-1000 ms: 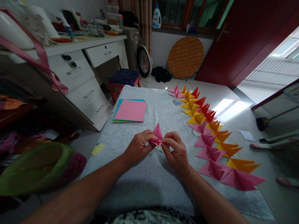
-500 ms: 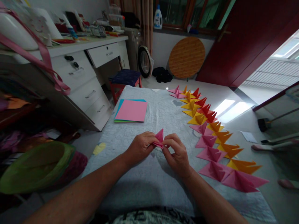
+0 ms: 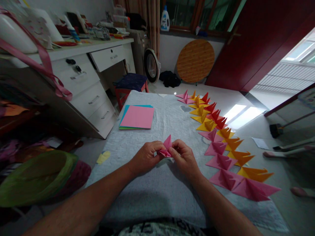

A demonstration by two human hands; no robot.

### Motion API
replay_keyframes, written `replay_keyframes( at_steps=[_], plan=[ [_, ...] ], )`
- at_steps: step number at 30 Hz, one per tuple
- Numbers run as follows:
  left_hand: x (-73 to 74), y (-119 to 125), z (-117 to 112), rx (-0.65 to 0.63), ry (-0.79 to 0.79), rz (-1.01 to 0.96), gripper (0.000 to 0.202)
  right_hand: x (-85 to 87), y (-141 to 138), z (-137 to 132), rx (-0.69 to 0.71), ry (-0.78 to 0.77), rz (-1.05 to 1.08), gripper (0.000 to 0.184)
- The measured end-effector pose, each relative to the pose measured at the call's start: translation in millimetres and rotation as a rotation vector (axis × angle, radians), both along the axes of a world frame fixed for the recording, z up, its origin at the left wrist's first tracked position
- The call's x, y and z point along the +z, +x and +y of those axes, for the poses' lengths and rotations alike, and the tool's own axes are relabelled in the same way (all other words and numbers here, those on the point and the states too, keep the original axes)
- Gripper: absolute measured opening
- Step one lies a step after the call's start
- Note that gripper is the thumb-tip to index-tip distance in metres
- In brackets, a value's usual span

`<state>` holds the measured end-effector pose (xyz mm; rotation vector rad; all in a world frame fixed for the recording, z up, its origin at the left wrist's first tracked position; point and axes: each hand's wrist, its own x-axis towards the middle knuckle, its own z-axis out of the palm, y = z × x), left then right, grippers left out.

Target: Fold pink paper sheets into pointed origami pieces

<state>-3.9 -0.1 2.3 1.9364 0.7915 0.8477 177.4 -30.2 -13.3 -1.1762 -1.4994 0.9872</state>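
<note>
Head view: the left hand (image 3: 145, 157) and the right hand (image 3: 184, 159) meet over the middle of the grey-covered surface (image 3: 152, 190), and between them is a small pink fold (image 3: 166, 147) of paper. Each grip pinches it, thumb and fingertips pressed on its lower part from either side, while one pointed flap stands up above the knuckles. The fold is held just above the cloth, near the person's body; whether its underside touches the cloth cannot be told. Along the right side of the surface runs a long row of folded pieces (image 3: 221, 149) in pink, orange, yellow and red, overlapping one another from the near edge to the far end. At the far left lies a flat paper stack (image 3: 137, 116), with a pink sheet on top and blue and green edges showing beneath. White drawers (image 3: 93, 95) stand left of the surface, and a green bag (image 3: 36, 173) sits by the left forearm.
</note>
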Motion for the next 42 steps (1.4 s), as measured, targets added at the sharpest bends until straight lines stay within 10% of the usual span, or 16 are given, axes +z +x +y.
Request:
replay_keyframes(
  at_steps=[11, 16, 28, 42],
  plan=[
    [-1.7, 2, -2, -0.131, -0.166, 0.061, 0.026, 3.6, 4, 5, -0.144, -0.022, 0.242, 0.023],
    [-10.4, 0, 3, -0.001, -0.387, -0.128, 0.015, 0.4, 1, 3, 0.04, -0.139, 0.265, 0.029],
    [-4.2, 5, 0, 0.105, -0.558, -0.38, 0.067, -7.2, -1, 3, 0.141, -0.132, -0.026, 0.018],
    [-2.1, 3, 2, 0.182, -0.521, -0.326, 0.029, -2.2, -8, 3, 0.195, -0.042, -0.189, 0.027]
  ],
)
